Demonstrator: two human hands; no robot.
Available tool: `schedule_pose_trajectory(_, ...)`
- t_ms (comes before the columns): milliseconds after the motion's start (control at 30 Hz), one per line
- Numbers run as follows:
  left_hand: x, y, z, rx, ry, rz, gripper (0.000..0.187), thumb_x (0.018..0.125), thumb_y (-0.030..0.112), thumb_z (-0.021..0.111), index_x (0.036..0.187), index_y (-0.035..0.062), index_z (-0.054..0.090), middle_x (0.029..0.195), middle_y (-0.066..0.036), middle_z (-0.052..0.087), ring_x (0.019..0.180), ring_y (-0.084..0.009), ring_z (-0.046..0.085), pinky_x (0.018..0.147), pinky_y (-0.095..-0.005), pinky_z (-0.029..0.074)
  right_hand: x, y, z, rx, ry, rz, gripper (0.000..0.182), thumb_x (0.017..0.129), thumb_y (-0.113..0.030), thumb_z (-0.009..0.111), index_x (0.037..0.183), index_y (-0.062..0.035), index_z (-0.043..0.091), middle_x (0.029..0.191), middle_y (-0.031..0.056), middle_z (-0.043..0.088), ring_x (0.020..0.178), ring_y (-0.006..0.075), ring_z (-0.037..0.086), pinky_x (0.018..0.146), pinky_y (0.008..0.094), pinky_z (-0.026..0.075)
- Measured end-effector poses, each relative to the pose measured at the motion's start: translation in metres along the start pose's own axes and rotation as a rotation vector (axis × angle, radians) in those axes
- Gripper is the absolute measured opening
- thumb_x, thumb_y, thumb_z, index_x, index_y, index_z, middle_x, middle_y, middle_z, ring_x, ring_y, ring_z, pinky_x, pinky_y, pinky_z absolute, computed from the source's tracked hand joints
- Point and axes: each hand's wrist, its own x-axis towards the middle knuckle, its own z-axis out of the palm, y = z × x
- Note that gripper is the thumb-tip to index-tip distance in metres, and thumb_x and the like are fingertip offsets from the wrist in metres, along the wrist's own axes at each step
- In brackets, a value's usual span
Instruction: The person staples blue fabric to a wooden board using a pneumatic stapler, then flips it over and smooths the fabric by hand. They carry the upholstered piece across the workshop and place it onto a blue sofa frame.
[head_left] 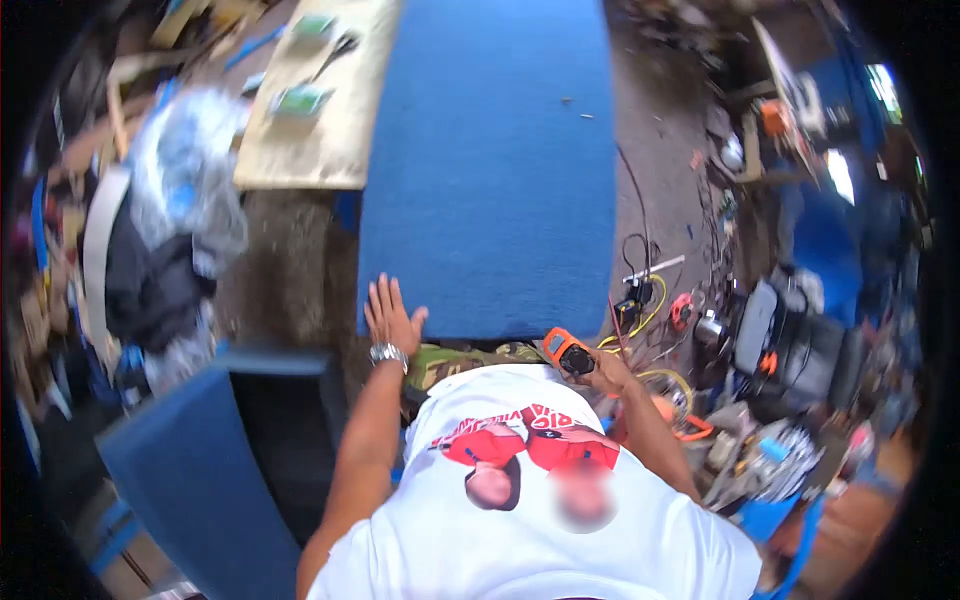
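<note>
A long blue fabric-covered panel (490, 180) stretches away from me in the middle of the view. My left hand (393, 318) lies flat on its near left corner, fingers stretched out, with a metal watch (388, 353) on the wrist. At the near right corner, my right hand (603, 374) is wrapped round an orange-and-black hand tool (570, 350). The tool's exact kind does not show; it sits right by the panel's near edge. Two small bits (586, 116) rest on the blue fabric farther up.
Left of the panel, a pale wooden board (300, 160) bears small green-and-clear packs (301, 100) and dark scissors (338, 52). A second blue padded piece (200, 470) stands at lower left. Cables (655, 300), a grey-black bag (800, 340) and clutter cover the floor at right.
</note>
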Motion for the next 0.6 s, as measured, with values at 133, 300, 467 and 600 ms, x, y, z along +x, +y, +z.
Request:
schedule_pose_trajectory(133, -0.005, 0.026, 0.005, 0.119, -0.143, -0.069, 0.101, 0.089, 0.059, 0.067, 0.162, 0.0036, 0.023, 0.171, -0.02, 0.01, 0.156, -0.0482, 0.009, 0.12, -0.0683, 0.019, -0.034, 0.03, 0.02, -0.274, 0.203, 0.111, 0.059, 0.077, -0.024, 0.074, 0.136, -0.0271, 0.064, 0.114, 0.0186, 0.072, 0.108, 0.0411, 0.067, 0.093, 0.049, 0.054)
schedule_pose_trajectory(300, 0.0, 0.002, 0.002, 0.185, -0.181, 0.046, 0.092, 0.095, 0.055, 0.062, 0.163, 0.0078, 0.022, 0.172, -0.016, 0.01, 0.157, -0.0433, 0.009, 0.121, -0.0665, 0.019, -0.079, 0.084, 0.079, -0.119, 0.533, 0.109, 0.062, 0.076, -0.017, 0.066, 0.137, -0.0246, 0.063, 0.115, 0.0218, 0.072, 0.108, 0.044, 0.067, 0.092, 0.053, 0.052)
schedule_pose_trajectory(467, -0.002, 0.002, 0.004, 0.118, -0.125, -0.112, 0.085, 0.099, 0.051, 0.057, 0.164, 0.011, 0.021, 0.173, -0.012, 0.01, 0.158, -0.0394, 0.011, 0.123, -0.0618, 0.021, -0.101, 0.142, 0.096, 0.018, 0.562, 0.086, 0.05, 0.082, -0.024, 0.07, 0.132, -0.0206, 0.068, 0.115, 0.0195, 0.073, 0.11, 0.0382, 0.07, 0.093, 0.048, 0.054)
schedule_pose_trajectory(600, 0.008, 0.064, 0.027, 0.219, -0.068, -0.29, 0.087, 0.099, 0.055, 0.055, 0.162, 0.0038, 0.022, 0.172, -0.017, 0.011, 0.157, -0.0426, 0.012, 0.123, -0.0593, 0.022, -0.114, 0.139, 0.061, 0.02, 0.617, 0.133, 0.048, 0.079, -0.013, 0.069, 0.127, -0.0194, 0.069, 0.113, 0.0162, 0.074, 0.11, 0.0361, 0.069, 0.095, 0.0457, 0.051)
